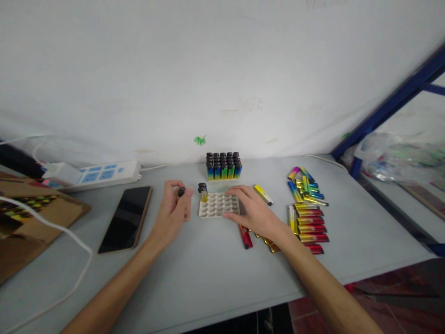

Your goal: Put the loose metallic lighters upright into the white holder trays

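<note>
My left hand (174,206) is closed round a lighter (181,191); its black top shows above the fist, the body hidden by the fingers. To its right lies a white tray (210,215) with rows of holes. A couple of lighters (203,191) with black tops stand upright at the tray's far left corner. My right hand (248,204) spans the tray's right end, thumb at the near edge and fingers at the far edge. Partly under that hand, a red lighter (245,237) and several gold ones lie on the table.
Behind the tray stands a block of upright lighters (223,167). Loose coloured lighters (306,188) and a row of red-and-gold ones (311,225) lie right. A yellow lighter (263,194) lies nearer. Left are a phone (125,219), a power strip (104,174) and a cardboard box (52,222).
</note>
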### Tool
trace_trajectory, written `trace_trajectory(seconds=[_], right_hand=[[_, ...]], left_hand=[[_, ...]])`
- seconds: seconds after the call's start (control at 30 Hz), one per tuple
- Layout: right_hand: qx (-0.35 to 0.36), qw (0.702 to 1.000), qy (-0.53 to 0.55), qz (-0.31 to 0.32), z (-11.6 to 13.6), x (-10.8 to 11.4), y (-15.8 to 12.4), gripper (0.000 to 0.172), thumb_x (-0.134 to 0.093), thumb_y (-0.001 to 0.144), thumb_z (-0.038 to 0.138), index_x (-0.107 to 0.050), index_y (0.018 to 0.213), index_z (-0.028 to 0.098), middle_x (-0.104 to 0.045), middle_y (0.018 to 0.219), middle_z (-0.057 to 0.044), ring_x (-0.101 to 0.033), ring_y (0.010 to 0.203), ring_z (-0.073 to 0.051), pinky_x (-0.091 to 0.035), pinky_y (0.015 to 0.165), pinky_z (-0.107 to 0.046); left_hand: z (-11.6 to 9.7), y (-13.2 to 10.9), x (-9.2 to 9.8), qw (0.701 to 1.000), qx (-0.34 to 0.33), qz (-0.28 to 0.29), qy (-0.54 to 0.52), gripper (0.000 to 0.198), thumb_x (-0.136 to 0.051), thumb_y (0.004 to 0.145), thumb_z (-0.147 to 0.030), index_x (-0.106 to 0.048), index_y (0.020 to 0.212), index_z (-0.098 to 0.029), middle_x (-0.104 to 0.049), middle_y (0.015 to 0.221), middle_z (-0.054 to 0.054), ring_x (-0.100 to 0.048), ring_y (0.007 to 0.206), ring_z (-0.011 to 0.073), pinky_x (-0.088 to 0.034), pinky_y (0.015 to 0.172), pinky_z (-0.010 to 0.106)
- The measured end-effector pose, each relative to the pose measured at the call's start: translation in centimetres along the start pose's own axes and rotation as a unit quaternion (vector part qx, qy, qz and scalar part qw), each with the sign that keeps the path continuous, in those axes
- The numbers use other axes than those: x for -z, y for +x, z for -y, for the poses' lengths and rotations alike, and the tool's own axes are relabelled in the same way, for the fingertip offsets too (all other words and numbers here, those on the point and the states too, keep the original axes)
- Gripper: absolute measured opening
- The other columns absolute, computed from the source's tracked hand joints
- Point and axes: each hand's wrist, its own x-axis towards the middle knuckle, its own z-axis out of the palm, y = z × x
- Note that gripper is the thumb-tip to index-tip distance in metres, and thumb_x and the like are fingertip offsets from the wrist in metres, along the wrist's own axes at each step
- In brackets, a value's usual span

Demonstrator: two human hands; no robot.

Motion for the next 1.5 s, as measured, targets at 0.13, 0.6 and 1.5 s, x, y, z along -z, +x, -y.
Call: trace_trajectory(seconds=[0.13, 0.6, 1.5], right_hand=[[0.012, 0.999, -0.004, 0.032, -0.9, -0.9, -0.3, 0.073, -0.082, 0.089, 0.045, -0.049, 0.150, 0.023, -0.057, 0.147, -0.018, -0.056, 0.136, -0.033, -0.047, 0.117, -0.054], [-0.035, 0.998, 0.001, 0.055, -0.5, -0.7, -0.3, 0.073, -0.081, 0.091, 0.032, -0.044, 0.154, 0.023, -0.060, 0.144, -0.016, -0.059, 0.133, -0.032, -0.050, 0.115, -0.053], [-0.014, 1.000, -0.021, 0.011, -0.6, 0.6, 0.0, 0.075, -0.079, 0.091, 0.048, -0.047, 0.154, 0.025, -0.041, 0.165, -0.017, -0.047, 0.149, -0.033, -0.044, 0.123, -0.053]], left_hand=[[-0.3, 0.3, 0.5, 0.996, 0.071, 0.034, -0.045, 0.035, -0.062, 0.095, -0.050, -0.034, 0.100, -0.031, -0.037, 0.066, -0.013, -0.030, 0.039, 0.0066, -0.020, 0.035, 0.016], [0.2, 0.5, 0.7, 0.969, -0.176, 0.013, 0.171, 0.025, -0.071, 0.094, -0.044, -0.076, 0.092, -0.019, -0.070, 0.083, 0.002, -0.059, 0.070, 0.0141, -0.048, 0.063, 0.026], [1.1, 0.3, 0.8, 0.891, -0.333, -0.022, 0.308, 0.019, -0.070, 0.099, -0.040, -0.074, 0.100, -0.022, -0.070, 0.098, 0.002, -0.070, 0.073, 0.0129, -0.061, 0.071, 0.026]])
